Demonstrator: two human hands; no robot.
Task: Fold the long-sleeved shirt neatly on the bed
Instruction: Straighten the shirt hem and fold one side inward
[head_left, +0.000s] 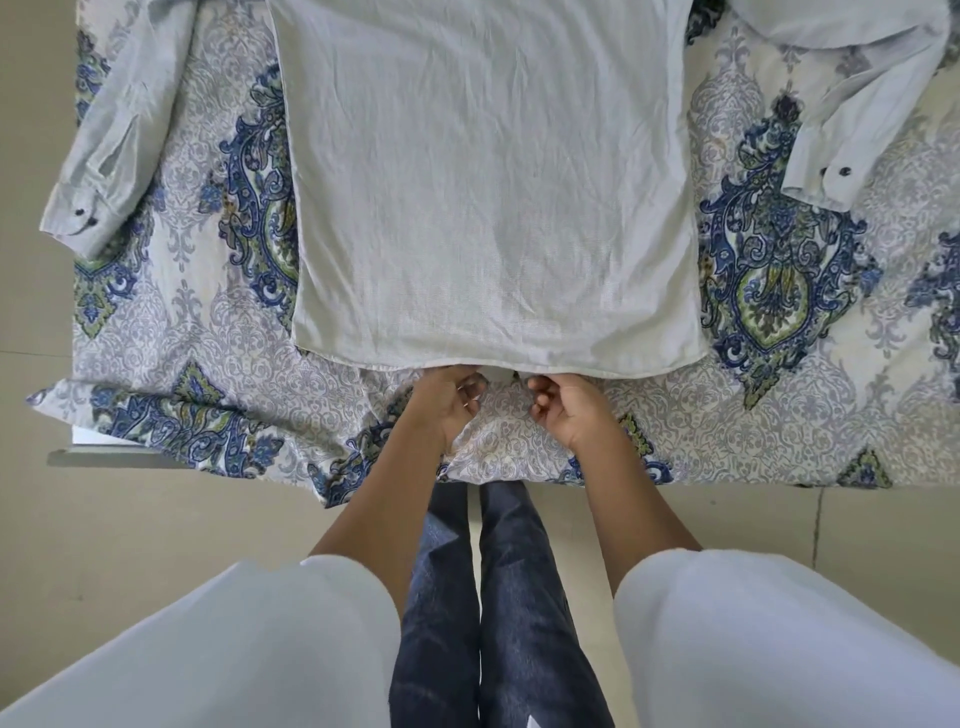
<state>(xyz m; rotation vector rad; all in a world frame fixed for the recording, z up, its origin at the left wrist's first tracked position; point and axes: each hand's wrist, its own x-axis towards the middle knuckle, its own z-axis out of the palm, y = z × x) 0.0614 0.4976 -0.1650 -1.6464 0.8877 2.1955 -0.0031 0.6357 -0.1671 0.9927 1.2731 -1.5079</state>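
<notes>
Both hands are down at the near edge of the bed (769, 415), almost touching each other. The left hand (448, 402) has its fingers curled in and pinches the hem (597, 366) of the shirt (493, 182) right about its middle. The right hand (566, 410) is just beside it, fingers curled the same way, gripping that same hem. A small bit of white cloth pokes out from under the hem between them.

The shirt lies flat on the bed, plain side up, a bit wrinkled. Its hem sits close to the near edge and the body runs off toward the far side, out of frame. There's a strip of bare sheet (208, 338) between hem and near edge, and wide open sheet on both sides of the body.

The left sleeve (124, 114) lies along the bed's left edge, well apart from the body, and its buttoned cuff (78, 218) sticks out past that edge over the floor (130, 519). The right sleeve (862, 98) is bent, cuff pointing back toward the near edge, also well clear of the body.

The patterned sheet is rumpled at the near left corner and hangs over the near edge. The person's legs in jeans (519, 597) stand right up against it.
</notes>
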